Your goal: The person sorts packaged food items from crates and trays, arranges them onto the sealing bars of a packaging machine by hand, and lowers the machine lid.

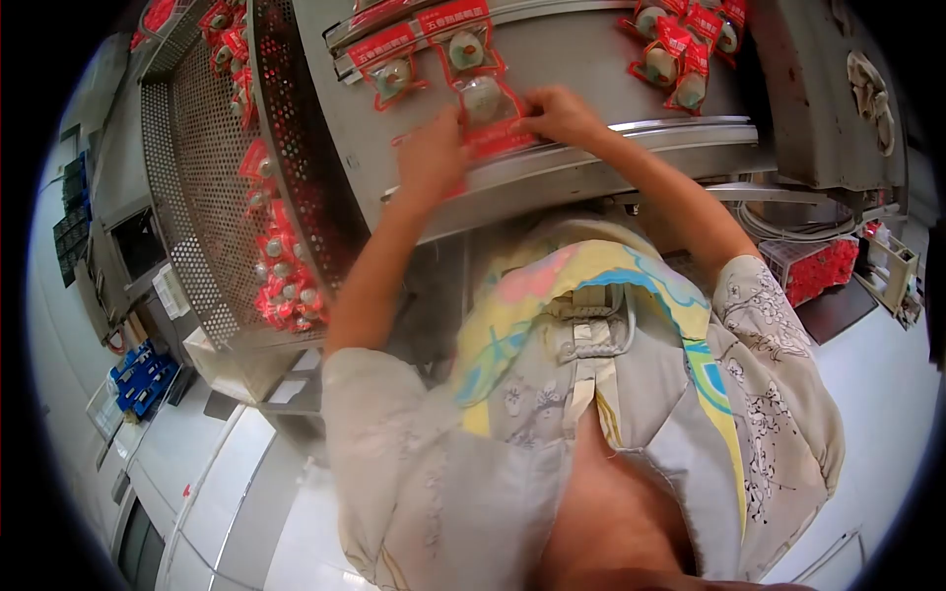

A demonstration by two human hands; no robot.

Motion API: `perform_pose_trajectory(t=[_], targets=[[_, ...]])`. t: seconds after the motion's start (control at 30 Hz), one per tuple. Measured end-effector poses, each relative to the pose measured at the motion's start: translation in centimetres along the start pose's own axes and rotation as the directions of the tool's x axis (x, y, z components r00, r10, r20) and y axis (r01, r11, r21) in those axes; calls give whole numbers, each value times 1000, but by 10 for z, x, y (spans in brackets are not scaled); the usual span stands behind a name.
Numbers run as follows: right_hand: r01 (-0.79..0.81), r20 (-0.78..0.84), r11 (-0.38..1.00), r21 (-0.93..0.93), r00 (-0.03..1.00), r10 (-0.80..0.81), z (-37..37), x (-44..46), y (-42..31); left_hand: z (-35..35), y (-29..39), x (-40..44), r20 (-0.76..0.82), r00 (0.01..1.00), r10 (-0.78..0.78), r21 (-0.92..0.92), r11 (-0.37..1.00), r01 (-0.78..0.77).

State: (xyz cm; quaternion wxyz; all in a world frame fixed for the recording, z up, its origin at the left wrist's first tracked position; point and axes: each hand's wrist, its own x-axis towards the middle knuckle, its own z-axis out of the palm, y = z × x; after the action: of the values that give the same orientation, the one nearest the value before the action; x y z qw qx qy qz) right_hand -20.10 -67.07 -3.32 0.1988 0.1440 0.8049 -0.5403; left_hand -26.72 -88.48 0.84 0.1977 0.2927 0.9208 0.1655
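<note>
A red-and-clear egg packet (482, 101) lies on the metal work surface between my hands, its whitish egg showing through the film. My right hand (564, 116) pinches its right edge near the red lower band. At the left side, my left hand (439, 158) is curled in and slightly blurred, closed on the packet's edge; its fingertips are partly hidden. Red film also shows under and beside this hand. Just beyond, another egg packet (465, 49) and a further one (392, 77) lie in a row along the metal rail.
Several egg packets (680, 54) are heaped at the right of the surface. To my left stands a perforated metal bin (207, 187) with many packets along its inner side. A raised metal rail (680, 130) runs along the near edge. A crate of red packets (813, 271) sits lower right.
</note>
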Motion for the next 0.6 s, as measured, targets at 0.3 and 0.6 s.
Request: perform_pose_trajectory(t=[0.3,0.6], targets=[[128,73,989,-72,990,-123,-2,-1,7,3,-3,4,97,990,104,171,978,-120],[338,287,889,-308,924,-252,-13,6,-6,0,-5,11,164,986,39,101,993,-56]])
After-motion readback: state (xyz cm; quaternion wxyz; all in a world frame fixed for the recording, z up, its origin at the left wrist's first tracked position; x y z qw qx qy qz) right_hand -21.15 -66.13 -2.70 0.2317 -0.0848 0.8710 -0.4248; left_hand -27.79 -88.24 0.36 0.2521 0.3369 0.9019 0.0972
